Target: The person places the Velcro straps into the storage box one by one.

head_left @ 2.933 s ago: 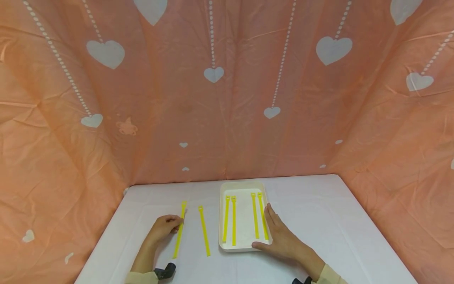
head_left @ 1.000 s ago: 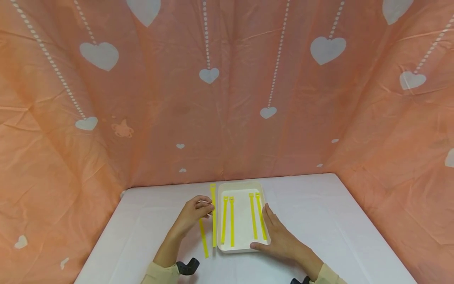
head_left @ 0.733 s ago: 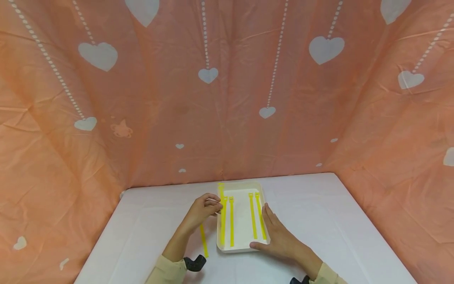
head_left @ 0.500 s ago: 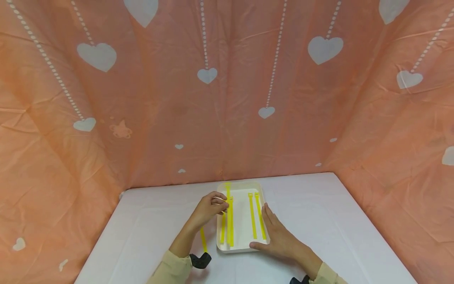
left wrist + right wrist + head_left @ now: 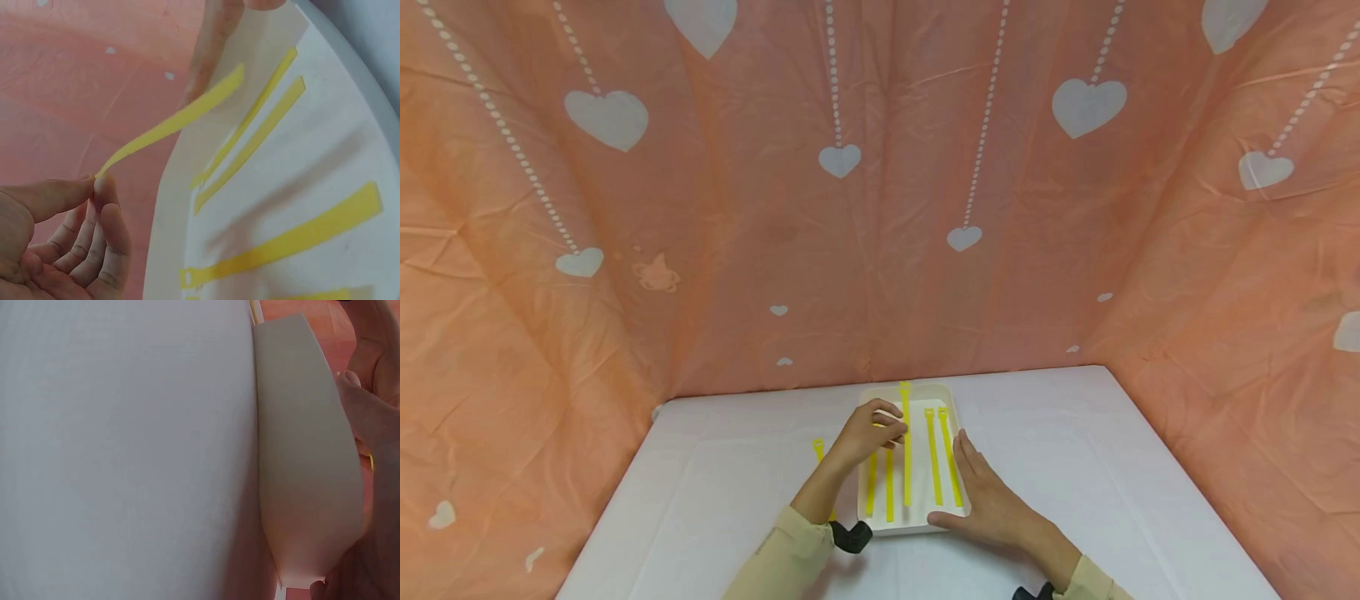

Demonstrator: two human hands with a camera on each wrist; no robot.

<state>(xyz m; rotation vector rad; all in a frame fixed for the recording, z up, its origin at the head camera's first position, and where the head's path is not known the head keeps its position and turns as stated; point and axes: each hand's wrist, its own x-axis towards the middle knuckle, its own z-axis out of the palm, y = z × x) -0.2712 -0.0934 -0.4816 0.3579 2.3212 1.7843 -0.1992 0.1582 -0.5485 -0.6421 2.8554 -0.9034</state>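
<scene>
My left hand [image 5: 865, 437] pinches a yellow cable tie [image 5: 907, 467], a flat strap with a slotted head, between thumb and index finger near that head. The tie hangs over the middle of a white rectangular tray [image 5: 902, 530]. In the left wrist view the held tie [image 5: 169, 128] is raised above the tray floor, its free end slanting away. My right hand [image 5: 988, 500] rests against the tray's right side with straight fingers, its thumb at the near corner. Two ties [image 5: 933, 458] lie in the tray's right part, and two more [image 5: 890, 492] lie at its left, partly hidden by my left hand.
Another yellow tie [image 5: 818, 450] lies on the white table left of the tray, mostly covered by my left forearm. Peach curtains with white hearts [image 5: 839, 161] close off the back and both sides. Black wrist mounts [image 5: 850, 537] sit at the sleeves.
My left hand picked up a tie from the table left of the tray and carried it rightward over the left pair to the tray's middle. My right hand stays at the tray's side.
</scene>
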